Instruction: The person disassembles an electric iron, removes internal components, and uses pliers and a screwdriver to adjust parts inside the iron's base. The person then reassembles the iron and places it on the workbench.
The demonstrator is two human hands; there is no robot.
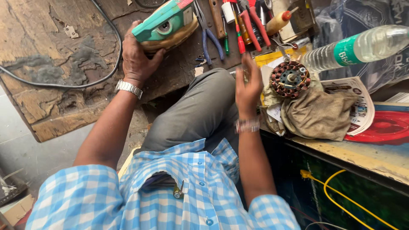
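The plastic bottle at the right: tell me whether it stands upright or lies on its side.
On its side. The plastic bottle lies slanted across the clutter above the copper-wound motor part, cap end lower left.

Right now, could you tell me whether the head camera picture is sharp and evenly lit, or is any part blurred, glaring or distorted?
In the head view, daylight is soft and fairly even; the right hand is motion-blurred while the left hand gripping the teal clothes iron is sharp; the plastic water bottle shows bright glare; the wide lens bends the edges, and the space under the bench sits in deep shadow.
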